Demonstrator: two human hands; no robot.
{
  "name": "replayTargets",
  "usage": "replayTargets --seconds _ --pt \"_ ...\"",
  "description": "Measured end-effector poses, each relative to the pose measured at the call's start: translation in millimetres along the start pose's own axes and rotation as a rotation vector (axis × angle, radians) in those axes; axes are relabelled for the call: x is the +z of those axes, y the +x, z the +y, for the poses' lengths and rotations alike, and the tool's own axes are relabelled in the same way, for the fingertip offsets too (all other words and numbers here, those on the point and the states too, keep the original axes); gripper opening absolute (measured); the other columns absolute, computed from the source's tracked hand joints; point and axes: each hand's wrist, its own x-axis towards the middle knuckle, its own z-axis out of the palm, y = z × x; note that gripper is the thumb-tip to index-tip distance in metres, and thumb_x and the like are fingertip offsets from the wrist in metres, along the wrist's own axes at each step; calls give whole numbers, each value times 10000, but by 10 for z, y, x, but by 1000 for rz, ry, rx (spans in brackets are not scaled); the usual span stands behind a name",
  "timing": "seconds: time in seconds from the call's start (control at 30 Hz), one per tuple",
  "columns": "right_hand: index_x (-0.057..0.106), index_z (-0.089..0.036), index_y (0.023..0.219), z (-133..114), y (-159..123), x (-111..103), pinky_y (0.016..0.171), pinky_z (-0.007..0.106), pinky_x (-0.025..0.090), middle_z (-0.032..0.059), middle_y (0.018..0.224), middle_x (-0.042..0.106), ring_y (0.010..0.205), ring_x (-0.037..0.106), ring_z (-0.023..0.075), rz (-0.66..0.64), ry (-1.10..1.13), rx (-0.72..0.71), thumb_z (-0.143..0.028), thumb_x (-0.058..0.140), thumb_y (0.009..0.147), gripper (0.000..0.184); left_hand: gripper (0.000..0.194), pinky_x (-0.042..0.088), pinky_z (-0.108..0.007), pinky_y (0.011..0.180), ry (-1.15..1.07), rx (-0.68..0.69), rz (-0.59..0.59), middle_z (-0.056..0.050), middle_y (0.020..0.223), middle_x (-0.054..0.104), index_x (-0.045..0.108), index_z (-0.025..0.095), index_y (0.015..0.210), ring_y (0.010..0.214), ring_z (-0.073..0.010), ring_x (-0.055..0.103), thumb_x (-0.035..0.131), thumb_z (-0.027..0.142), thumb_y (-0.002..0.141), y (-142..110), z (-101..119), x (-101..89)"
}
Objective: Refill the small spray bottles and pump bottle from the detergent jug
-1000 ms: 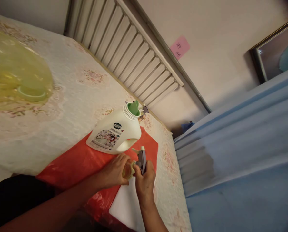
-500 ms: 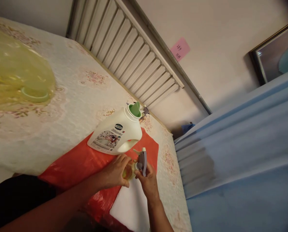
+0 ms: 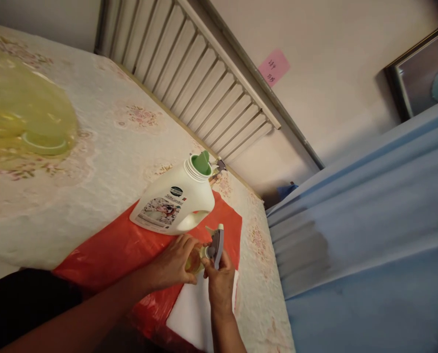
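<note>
My left hand [image 3: 172,262] is wrapped round a small spray bottle [image 3: 193,261] holding yellowish liquid. My right hand [image 3: 219,279] grips the bottle's grey trigger spray head [image 3: 216,242] at its collar. Both hands are over a red plastic bag [image 3: 112,250] spread on the table. Just beyond them stands a white detergent jug [image 3: 174,201], uncapped, with a green pour spout [image 3: 201,163] showing in its mouth.
A floral tablecloth [image 3: 104,152] covers the table. A yellow translucent plastic bag [image 3: 23,117] with a green cap inside lies at the left. A white sheet [image 3: 189,314] lies under my right wrist. A radiator [image 3: 196,83], a pink note [image 3: 273,68] and blue fabric [image 3: 369,235] bound the space.
My right hand has shifted its grip slightly on the spray head, and the wrist turned a little. The left hand keeps its hold on the bottle. The jug has not moved.
</note>
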Motion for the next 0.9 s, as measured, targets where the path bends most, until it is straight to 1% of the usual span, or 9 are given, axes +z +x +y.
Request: replayTargets --seconds 0.13,0.23,0.4,0.47,0.53,0.63,0.73,0.8,0.9 --pt "682 -175 929 16 -40 63 481 231 416 -22 733 607 540 453 112 66 -9 -3 -291 706 727 235 697 425 -418 952 -8 1 3 -53 1147 547 486 251 1128 1109 -291 513 845 256 531 0 -11 3" --pt "685 -178 931 20 -54 84 519 247 438 -12 751 628 575 487 131 81 -42 0 -278 674 739 217 694 432 -411 941 -12 7 2 -49 1134 550 493 248 1121 1104 -290 518 840 232 520 2 -11 -6" --pt "701 -182 989 -12 -47 68 605 273 470 -14 734 634 636 534 164 98 -259 -48 -197 702 666 323 719 433 -430 964 -31 11 -10 -57 1176 559 497 254 1142 1139 -305 515 830 218 506 11 -23 -6" --pt "699 -185 937 -19 -25 53 618 280 471 -13 728 630 645 538 168 91 -311 -74 -201 705 676 262 749 426 -450 989 -40 1 -9 -70 1216 558 497 256 1167 1175 -321 504 834 221 498 11 -37 1" --pt "687 -189 865 -14 11 36 613 279 470 -15 720 622 646 538 166 69 -320 -91 -219 709 695 174 826 410 -471 1028 -61 -21 -19 -89 1275 548 476 257 1232 1226 -335 484 842 225 492 10 -43 2" --pt "669 -191 808 31 82 -7 556 264 459 -37 652 578 596 518 149 54 -240 -77 -274 741 700 154 934 375 -490 1089 -102 -48 -45 -106 1348 530 416 259 1338 1298 -339 451 839 218 507 9 -30 -15" --pt "654 -185 792 120 175 -116 472 249 430 -69 552 501 503 469 127 91 -51 0 -333 762 691 209 976 344 -508 1131 -122 -87 -53 -129 1429 489 385 252 1385 1361 -350 409 828 205 517 9 0 -44" --pt "651 -182 819 185 259 -246 448 248 420 -72 540 504 480 460 122 117 63 33 -358 762 687 247 967 330 -522 1148 -123 -113 -52 -137 1480 454 382 253 1398 1396 -361 376 812 202 533 8 6 -60" --pt "642 -171 818 256 452 -522 432 243 401 -65 547 532 463 463 115 185 90 28 -405 770 669 305 889 308 -512 1173 -99 -138 -50 -130 1533 420 393 252 1418 1433 -361 336 765 230 611 -2 -35 -65"
